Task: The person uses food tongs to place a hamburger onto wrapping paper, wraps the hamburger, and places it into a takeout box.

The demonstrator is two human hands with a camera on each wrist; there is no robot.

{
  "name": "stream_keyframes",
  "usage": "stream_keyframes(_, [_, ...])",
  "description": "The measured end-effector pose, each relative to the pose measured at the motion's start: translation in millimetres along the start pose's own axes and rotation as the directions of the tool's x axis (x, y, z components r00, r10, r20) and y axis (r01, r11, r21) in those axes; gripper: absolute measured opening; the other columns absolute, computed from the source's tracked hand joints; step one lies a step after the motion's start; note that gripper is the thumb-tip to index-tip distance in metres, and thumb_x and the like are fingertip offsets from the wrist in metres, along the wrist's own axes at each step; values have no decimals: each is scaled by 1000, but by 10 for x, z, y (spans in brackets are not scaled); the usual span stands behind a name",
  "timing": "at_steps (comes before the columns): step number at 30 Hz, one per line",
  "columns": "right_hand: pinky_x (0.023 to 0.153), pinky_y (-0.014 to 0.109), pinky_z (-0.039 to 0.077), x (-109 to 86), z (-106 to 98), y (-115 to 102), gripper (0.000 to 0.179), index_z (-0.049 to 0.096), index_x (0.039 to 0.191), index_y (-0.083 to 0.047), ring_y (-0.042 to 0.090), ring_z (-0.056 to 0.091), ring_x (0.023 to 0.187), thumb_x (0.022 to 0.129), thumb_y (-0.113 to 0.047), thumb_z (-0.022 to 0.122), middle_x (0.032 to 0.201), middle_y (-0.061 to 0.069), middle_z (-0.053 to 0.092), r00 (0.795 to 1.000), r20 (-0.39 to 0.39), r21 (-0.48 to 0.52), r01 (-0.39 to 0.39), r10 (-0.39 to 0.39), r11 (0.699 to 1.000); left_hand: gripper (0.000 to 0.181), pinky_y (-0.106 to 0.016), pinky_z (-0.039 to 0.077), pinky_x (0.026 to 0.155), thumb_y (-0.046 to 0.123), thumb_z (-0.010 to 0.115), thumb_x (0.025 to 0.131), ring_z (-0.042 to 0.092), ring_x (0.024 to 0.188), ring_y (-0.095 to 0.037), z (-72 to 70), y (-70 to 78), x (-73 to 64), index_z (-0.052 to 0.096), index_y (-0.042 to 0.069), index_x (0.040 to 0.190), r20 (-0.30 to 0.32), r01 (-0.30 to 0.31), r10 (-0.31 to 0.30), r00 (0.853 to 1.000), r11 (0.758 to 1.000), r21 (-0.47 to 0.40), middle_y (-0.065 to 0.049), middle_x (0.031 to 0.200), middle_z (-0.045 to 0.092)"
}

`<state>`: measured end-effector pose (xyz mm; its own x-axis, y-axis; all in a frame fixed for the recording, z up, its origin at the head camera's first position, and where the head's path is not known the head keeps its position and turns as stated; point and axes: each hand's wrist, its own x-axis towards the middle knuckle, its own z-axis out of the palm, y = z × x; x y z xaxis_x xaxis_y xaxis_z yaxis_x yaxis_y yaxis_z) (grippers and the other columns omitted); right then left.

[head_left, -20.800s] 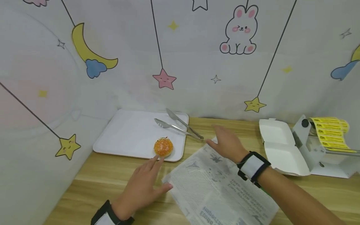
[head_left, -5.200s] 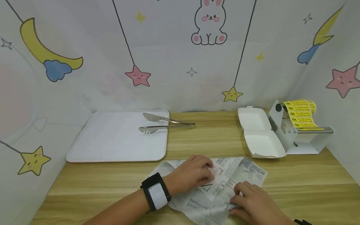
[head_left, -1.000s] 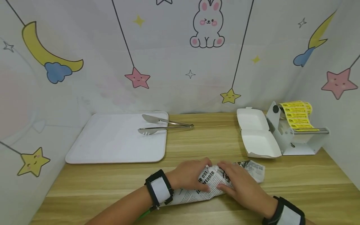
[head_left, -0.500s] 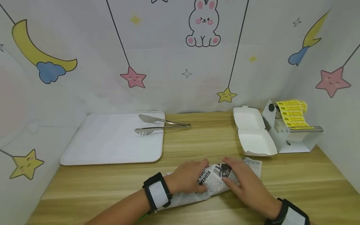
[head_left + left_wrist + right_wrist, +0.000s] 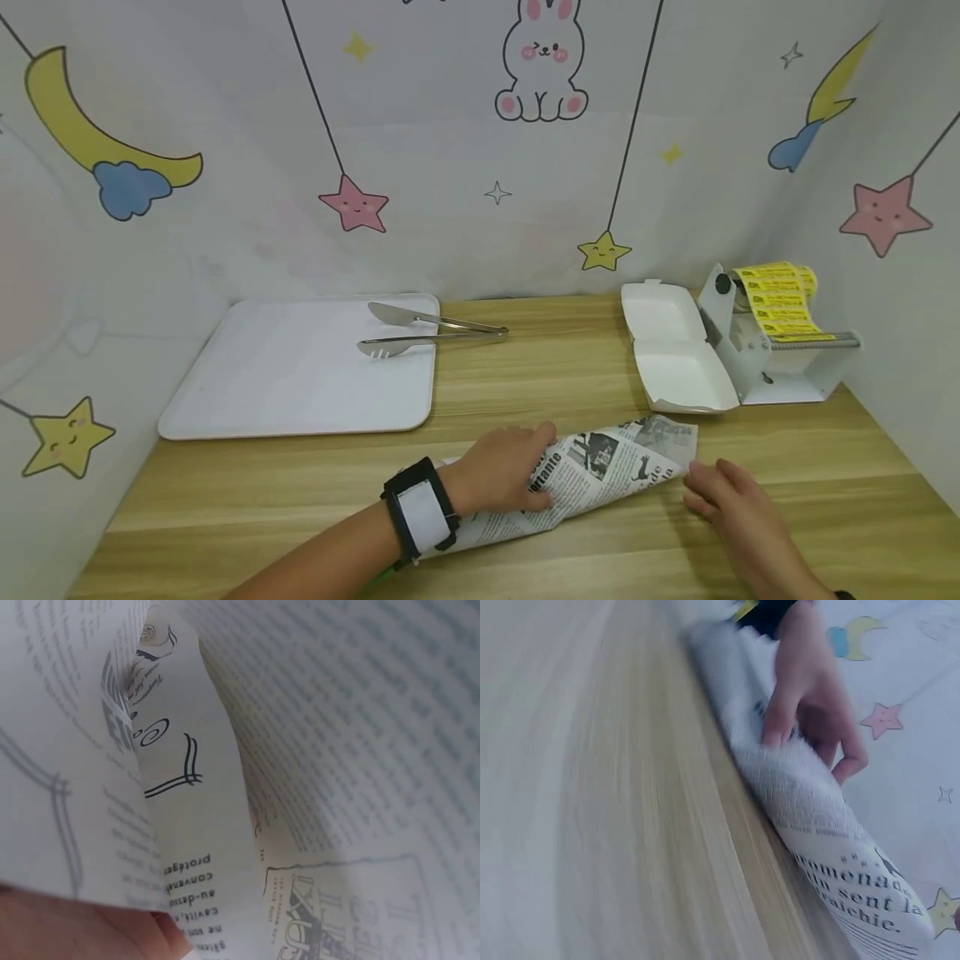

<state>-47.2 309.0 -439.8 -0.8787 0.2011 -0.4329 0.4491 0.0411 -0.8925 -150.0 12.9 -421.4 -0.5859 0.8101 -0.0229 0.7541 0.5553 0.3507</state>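
A sheet of newspaper-print wrapping paper [image 5: 600, 479] is folded into a long bundle, lying slantwise on the wooden table. Over its left part my left hand [image 5: 498, 471] grips it, thumb on the near side and fingers on the far side. In the right wrist view, that left hand [image 5: 814, 705] curls over the top of the wrapping paper [image 5: 810, 795]. Layers of printed paper [image 5: 202, 817] fill most of the left wrist view; what they enclose is hidden. Beside the bundle's right end is my right hand [image 5: 742, 521], fingers loosely bent, fingertips close to the paper's edge.
A white tray [image 5: 300, 383] stands at the back left, with metal tongs [image 5: 438, 329] lying over its right edge. At the back right are an open white clamshell box [image 5: 682, 367] and a label dispenser [image 5: 780, 342] with yellow labels. Printed cloth walls [image 5: 450, 125] enclose the table.
My right hand has come off the bundle and moved right; the left keeps its grip. Since the oldest frame, the seeded bun has left the tray and the flat paper has been folded up.
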Motion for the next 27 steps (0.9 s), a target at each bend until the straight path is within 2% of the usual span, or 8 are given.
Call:
stream_keyframes(2, [98, 22, 49, -15, 50, 82, 77, -11, 154, 13, -5, 59, 103, 112, -30, 37, 158, 30, 25, 999, 41, 155, -9, 3, 988, 53, -21, 39, 61, 37, 85, 82, 49, 72, -4, 3, -5, 3, 49, 13, 112, 1, 0, 0, 1000, 1000, 3, 10, 81, 55])
stream_keyframes(3, [99, 23, 50, -24, 88, 120, 72, -7, 154, 14, -6, 59, 104, 112, -26, 36, 156, 26, 31, 998, 60, 221, -4, -10, 975, 53, -21, 39, 62, 37, 85, 82, 50, 72, -4, 3, -7, 4, 49, 13, 112, 2, -1, 1, 1000, 1000, 3, 10, 81, 56])
stream_keyframes(8, [100, 29, 51, -35, 335, 191, 60, 16, 152, 13, 4, 61, 112, 111, -23, 42, 134, 7, 54, 992, 76, 333, 71, -101, 940, 53, -22, 41, 62, 36, 86, 82, 51, 72, -4, -4, -1, -1, 49, 12, 111, -3, -8, 8, 1000, 1000, 8, 8, 81, 57])
stream_keyframes(12, [96, 27, 53, -33, 539, 153, 52, 26, 145, 8, 4, 59, 111, 109, -22, 48, 127, 1, 54, 990, 57, 334, 102, -128, 937, 54, -21, 41, 62, 37, 86, 82, 50, 72, -4, -1, 13, 3, 49, 12, 111, 4, -9, 9, 1000, 1000, 14, 9, 80, 56])
stream_keyframes(19, [83, 23, 50, -24, 743, 105, 48, 32, 143, 1, 4, 53, 92, 105, -14, 57, 109, -10, 54, 998, -10, 277, 66, -65, 959, 54, -23, 44, 66, 38, 86, 82, 55, 78, -6, 14, 29, 13, 49, 13, 113, 17, -12, 12, 1000, 1000, 16, 7, 85, 60])
stream_keyframes(23, [74, 24, 48, -29, 799, 103, 33, 43, 129, 1, 8, 52, 81, 102, -7, 60, 95, -9, 54, 995, -58, 231, 90, -78, 969, 55, -24, 46, 71, 38, 85, 83, 57, 83, -6, 17, 28, 7, 50, 14, 117, 21, -4, 4, 1000, 1000, 15, 6, 91, 63])
stream_keyframes(25, [77, 22, 48, -29, 814, 98, 34, 44, 130, 2, 4, 55, 84, 102, -8, 60, 98, -9, 56, 995, -60, 216, 90, -79, 972, 55, -24, 47, 73, 39, 85, 83, 57, 85, -6, 15, 25, 4, 50, 15, 119, 22, -4, 3, 1000, 1000, 14, 6, 93, 64])
stream_keyframes(27, [83, 18, 48, -26, 823, 85, 44, 39, 139, 5, -3, 55, 93, 103, -11, 59, 115, -2, 60, 996, -44, 210, 90, -83, 974, 56, -23, 46, 73, 39, 85, 83, 56, 85, -5, 14, 24, 3, 50, 15, 119, 24, -2, 2, 1000, 1000, 11, 6, 93, 63])
